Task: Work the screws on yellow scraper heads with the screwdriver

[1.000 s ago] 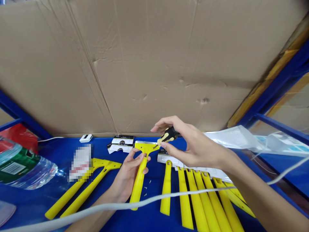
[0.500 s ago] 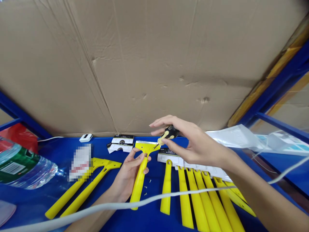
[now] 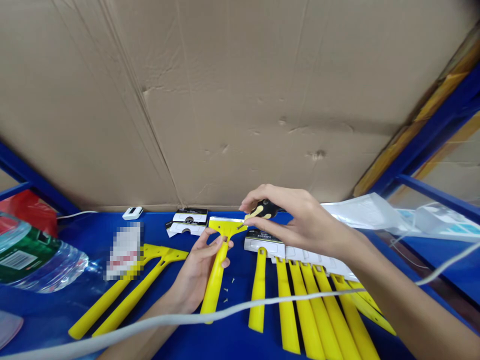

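A yellow scraper [image 3: 215, 280] stands tilted in my left hand [image 3: 197, 267], whose fingers wrap round the neck below the wide head. A thin metal blade edge shows along the top of that head. My right hand [image 3: 290, 217] grips a stubby black-and-cream screwdriver [image 3: 265, 209] between thumb and fingers. The screwdriver's short shaft points down to the left and its tip meets the right end of the scraper head. Several tiny screws [image 3: 225, 290] lie on the blue surface just right of the scraper handle.
Several yellow scrapers [image 3: 290, 315] with white-and-black card sleeves [image 3: 264, 245] lie at right. Two bare yellow scrapers [image 3: 127, 300] lie at left, near a water bottle [image 3: 41, 255]. A white cable [image 3: 180, 318] crosses in front. Cardboard [image 3: 225, 100] walls the back.
My right hand's fingers have curled closer round the screwdriver, and its handle has turned slightly. The scraper stays in my left hand, almost unmoved.
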A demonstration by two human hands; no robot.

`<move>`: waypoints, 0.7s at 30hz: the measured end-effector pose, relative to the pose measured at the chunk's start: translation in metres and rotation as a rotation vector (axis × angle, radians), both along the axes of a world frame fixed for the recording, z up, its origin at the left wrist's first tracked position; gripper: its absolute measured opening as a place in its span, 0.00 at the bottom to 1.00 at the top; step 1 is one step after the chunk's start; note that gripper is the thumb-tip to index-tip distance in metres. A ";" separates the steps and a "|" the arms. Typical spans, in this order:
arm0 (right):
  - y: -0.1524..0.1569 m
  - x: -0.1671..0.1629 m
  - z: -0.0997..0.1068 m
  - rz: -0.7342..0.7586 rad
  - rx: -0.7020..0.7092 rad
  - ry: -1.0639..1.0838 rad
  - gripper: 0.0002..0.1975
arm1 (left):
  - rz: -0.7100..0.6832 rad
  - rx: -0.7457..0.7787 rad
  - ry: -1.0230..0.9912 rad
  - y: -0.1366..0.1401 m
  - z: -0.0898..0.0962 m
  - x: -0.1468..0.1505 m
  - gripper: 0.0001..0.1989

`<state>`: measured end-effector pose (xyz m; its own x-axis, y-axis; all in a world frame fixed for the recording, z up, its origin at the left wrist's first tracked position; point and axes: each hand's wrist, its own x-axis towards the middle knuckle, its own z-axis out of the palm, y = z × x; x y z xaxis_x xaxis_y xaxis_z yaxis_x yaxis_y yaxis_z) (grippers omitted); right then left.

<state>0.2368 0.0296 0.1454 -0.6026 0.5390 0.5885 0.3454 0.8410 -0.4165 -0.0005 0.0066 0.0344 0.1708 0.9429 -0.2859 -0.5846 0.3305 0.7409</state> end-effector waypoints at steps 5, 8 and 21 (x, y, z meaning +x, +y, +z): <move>-0.001 0.000 0.003 -0.007 -0.079 -0.047 0.19 | 0.011 -0.008 -0.013 0.001 -0.001 0.001 0.20; 0.000 0.000 0.003 0.018 -0.080 -0.041 0.17 | 0.018 -0.005 -0.006 0.002 -0.002 0.000 0.18; 0.001 0.003 0.001 0.024 -0.074 -0.074 0.18 | 0.013 -0.014 -0.005 0.003 -0.001 0.001 0.17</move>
<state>0.2395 0.0301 0.1469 -0.6563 0.5642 0.5009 0.3576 0.8172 -0.4520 0.0002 0.0095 0.0334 0.1598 0.9412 -0.2978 -0.5929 0.3327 0.7334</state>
